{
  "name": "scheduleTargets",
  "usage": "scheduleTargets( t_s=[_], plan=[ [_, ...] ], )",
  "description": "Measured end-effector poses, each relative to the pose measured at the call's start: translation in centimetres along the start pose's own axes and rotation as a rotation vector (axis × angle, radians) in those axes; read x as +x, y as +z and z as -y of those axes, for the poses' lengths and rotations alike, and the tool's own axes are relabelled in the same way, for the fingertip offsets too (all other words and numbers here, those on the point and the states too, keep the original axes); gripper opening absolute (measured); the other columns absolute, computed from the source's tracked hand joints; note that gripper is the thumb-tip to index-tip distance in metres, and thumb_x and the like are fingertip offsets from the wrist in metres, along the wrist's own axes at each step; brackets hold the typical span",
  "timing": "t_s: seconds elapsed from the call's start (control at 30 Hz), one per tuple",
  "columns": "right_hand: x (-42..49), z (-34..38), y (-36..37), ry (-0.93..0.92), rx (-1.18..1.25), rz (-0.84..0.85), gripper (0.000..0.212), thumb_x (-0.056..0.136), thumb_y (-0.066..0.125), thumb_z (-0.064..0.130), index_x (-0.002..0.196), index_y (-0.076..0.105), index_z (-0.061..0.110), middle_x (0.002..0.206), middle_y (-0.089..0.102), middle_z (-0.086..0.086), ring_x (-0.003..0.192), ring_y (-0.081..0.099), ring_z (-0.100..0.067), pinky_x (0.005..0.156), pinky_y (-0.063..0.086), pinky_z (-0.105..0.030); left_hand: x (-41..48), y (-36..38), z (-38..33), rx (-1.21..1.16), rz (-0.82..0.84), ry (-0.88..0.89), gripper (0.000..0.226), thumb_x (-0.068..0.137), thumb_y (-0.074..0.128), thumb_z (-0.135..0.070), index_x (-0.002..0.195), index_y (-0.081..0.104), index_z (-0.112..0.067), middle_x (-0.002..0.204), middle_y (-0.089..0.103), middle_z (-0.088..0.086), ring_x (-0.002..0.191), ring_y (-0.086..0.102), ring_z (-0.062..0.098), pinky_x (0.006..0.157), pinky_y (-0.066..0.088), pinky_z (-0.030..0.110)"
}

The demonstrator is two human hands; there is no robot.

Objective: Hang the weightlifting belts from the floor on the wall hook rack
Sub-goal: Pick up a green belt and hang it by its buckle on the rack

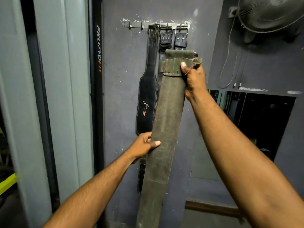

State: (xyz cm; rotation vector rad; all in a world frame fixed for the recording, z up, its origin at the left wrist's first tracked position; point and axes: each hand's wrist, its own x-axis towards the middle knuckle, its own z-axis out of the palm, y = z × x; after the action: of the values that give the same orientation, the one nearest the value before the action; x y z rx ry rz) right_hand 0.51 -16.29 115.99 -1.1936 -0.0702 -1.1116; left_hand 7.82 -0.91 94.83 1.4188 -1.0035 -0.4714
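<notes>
A long, worn olive-green weightlifting belt [166, 122] is held upright in front of the dark wall, its top end just below the metal hook rack [139, 25]. My right hand [193, 79] grips the belt's top end beside the stitched flap. My left hand [144, 146] holds its left edge near the middle. A black padded belt [148, 96] with a red logo hangs from the rack's middle hooks. Two black buckled belts [172, 38] hang further right; their lower parts are hidden behind the green belt. The rack's leftmost hooks are bare.
A grey pillar and a black machine frame [98, 79] marked PROZVOFIT stand close on the left. A wall fan [269, 14] with dangling cords is mounted at the upper right. Below it is a dark opening [263, 116] in the wall.
</notes>
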Motion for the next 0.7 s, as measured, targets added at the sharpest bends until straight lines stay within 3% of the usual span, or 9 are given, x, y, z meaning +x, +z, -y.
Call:
scheduleTargets(
  t_s=[0.3, 0.43, 0.5, 0.57, 0.7],
  plan=[
    [-0.6, -1.6, -1.6, 0.038, -0.011, -0.006, 0.038, 0.088, 0.064, -0.003, 0.123, 0.058, 0.01, 0.126, 0.067, -0.019, 0.116, 0.066, -0.035, 0.098, 0.054, -0.058, -1.4, 0.2, 3.9, 0.075, 0.032, -0.077, 0.028, 0.095, 0.061, -0.011, 0.122, 0.062, -0.018, 0.119, 0.071, 0.004, 0.111, 0.068, 0.018, 0.1, 0.054, 0.041],
    [-1.8, -2.9, -2.3, 0.091, 0.023, 0.054, 0.034, 0.092, 0.062, -0.001, 0.122, 0.058, 0.014, 0.12, 0.07, -0.013, 0.105, 0.071, -0.027, 0.086, 0.061, -0.046, -1.0, -0.5, 3.9, 0.042, 0.117, -0.176, 0.031, 0.093, 0.065, -0.015, 0.124, 0.061, -0.017, 0.116, 0.073, 0.003, 0.108, 0.07, 0.017, 0.098, 0.055, 0.04],
    [-2.4, -3.6, -2.8, 0.123, -0.002, 0.102, 0.032, 0.093, 0.062, 0.001, 0.122, 0.058, 0.014, 0.115, 0.071, -0.009, 0.1, 0.072, -0.021, 0.079, 0.062, -0.038, -0.5, -0.4, 1.7, -0.103, 0.029, -0.084, 0.03, 0.093, 0.064, -0.013, 0.123, 0.062, -0.016, 0.114, 0.075, 0.003, 0.107, 0.071, 0.018, 0.09, 0.057, 0.033],
    [-2.9, -4.6, -3.2, 0.147, -0.062, 0.155, 0.035, 0.093, 0.064, 0.002, 0.125, 0.056, 0.011, 0.118, 0.07, -0.01, 0.103, 0.071, -0.021, 0.084, 0.06, -0.037, 0.8, -0.1, -1.8, -0.225, -0.076, 0.041, 0.025, 0.095, 0.061, -0.014, 0.12, 0.063, -0.013, 0.11, 0.076, 0.002, 0.102, 0.072, 0.016, 0.079, 0.058, 0.026],
    [-4.3, -6.1, -3.9, 0.188, -0.203, 0.309, 0.026, 0.093, 0.063, 0.0, 0.114, 0.062, 0.014, 0.111, 0.07, -0.006, 0.102, 0.069, -0.018, 0.085, 0.059, -0.033, 4.1, -0.4, -8.8, -0.342, -0.248, 0.18, 0.031, 0.098, 0.058, -0.03, 0.118, 0.064, -0.007, 0.107, 0.074, 0.01, 0.094, 0.072, 0.02, 0.076, 0.06, 0.031]
  ],
)
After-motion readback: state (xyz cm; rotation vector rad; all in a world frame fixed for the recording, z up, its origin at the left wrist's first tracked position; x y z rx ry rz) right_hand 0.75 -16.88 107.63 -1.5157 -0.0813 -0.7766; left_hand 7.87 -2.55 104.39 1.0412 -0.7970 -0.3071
